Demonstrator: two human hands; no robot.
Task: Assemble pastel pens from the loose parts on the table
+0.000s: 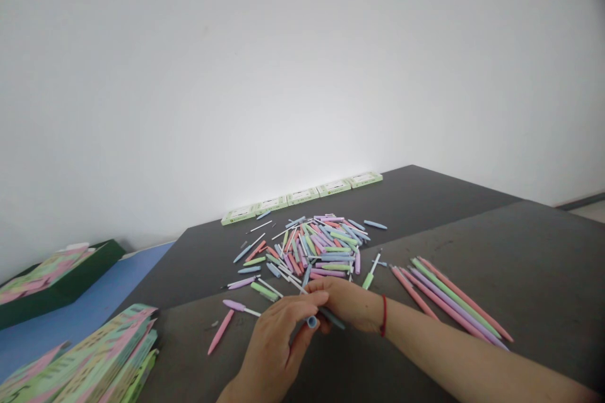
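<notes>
Hands meet at the near edge of a dark grey table (472,227) in the head view, the only one. The left hand (271,343) has thumb and fingers pinched around a blue pen barrel (312,322), whose open round end faces the camera. The right hand (347,303), with a red string at its wrist, is curled over the barrel's far part, gripping it too.

Just beyond the hands lies a loose pile of pen parts (316,245) in pink, purple, green and blue, too many and too tangled to count. To the right of the pile, 5 assembled pens (449,298) lie side by side. At the wall, 5 light green boxes (302,196) stand in a row. 1 pink barrel (220,331) lies alone left of the hands. Stacked printed cards (89,359) sit at the lower left.
</notes>
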